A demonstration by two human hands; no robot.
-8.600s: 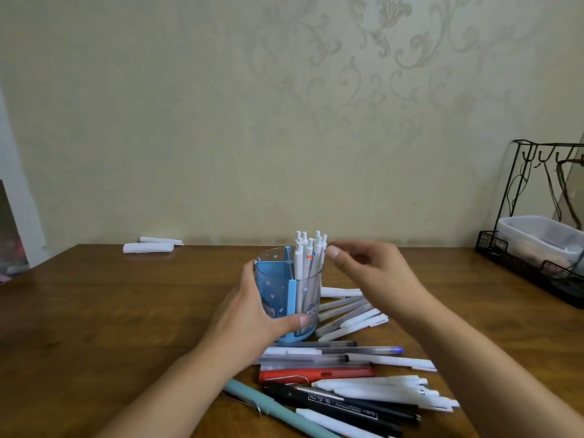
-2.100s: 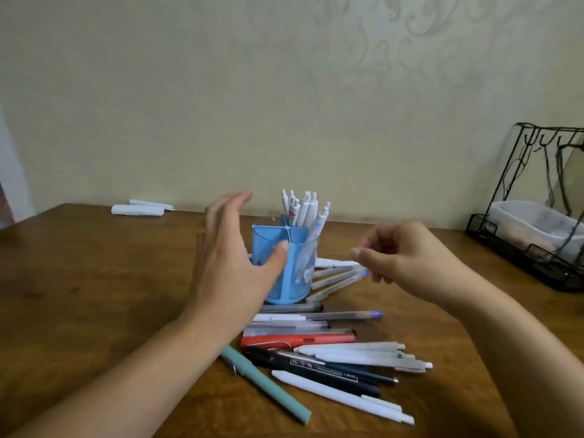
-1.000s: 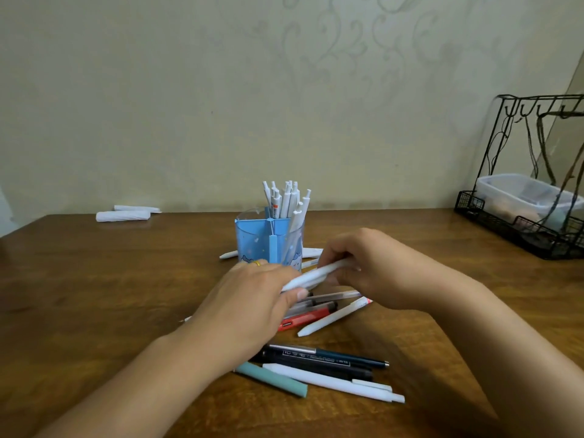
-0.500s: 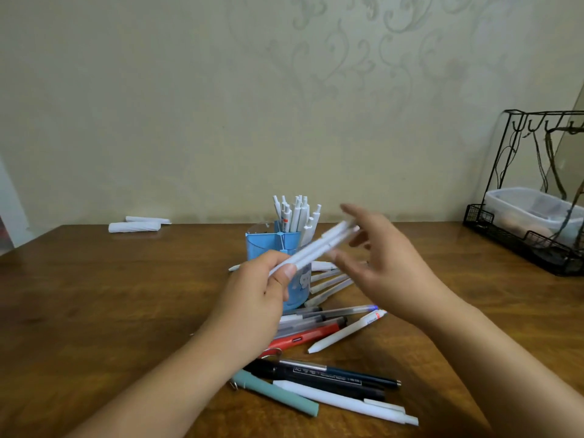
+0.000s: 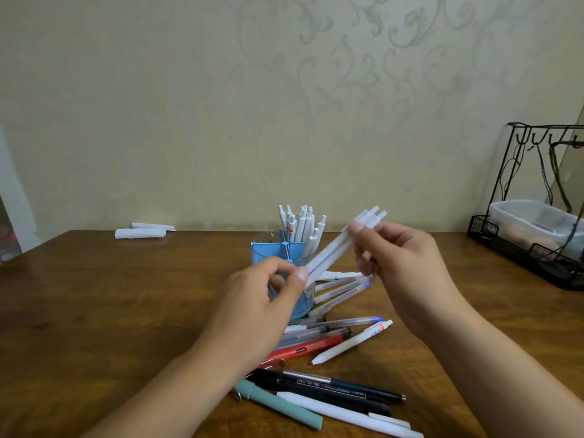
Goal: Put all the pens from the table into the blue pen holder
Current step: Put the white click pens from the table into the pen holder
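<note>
- The bundle of white pens [image 5: 339, 248] I hold runs on a slant, its long axis rising from lower left to upper right, clicker ends up at the far right.
- My left hand [image 5: 262, 298] pinches the bundle's lower end between thumb and curled fingers, in front of the blue pen holder [image 5: 278, 251].
- My right hand [image 5: 401, 260] grips the upper end, thumb on top and fingers curled behind.
- The holder stands upright on the table [image 5: 94, 311], mid-table, with white pens [image 5: 300, 226] standing in it, clickers up.
- Just right of the holder, more white pens [image 5: 338, 289] fan out flat, pointing right.
- Nearer me lie a loose white pen [image 5: 350, 343] angled up to the right, a red pen [image 5: 303, 347], black pens [image 5: 331, 388] and a teal pen [image 5: 278, 404].
- A wire rack [image 5: 537, 216] stands at the far right.
</note>
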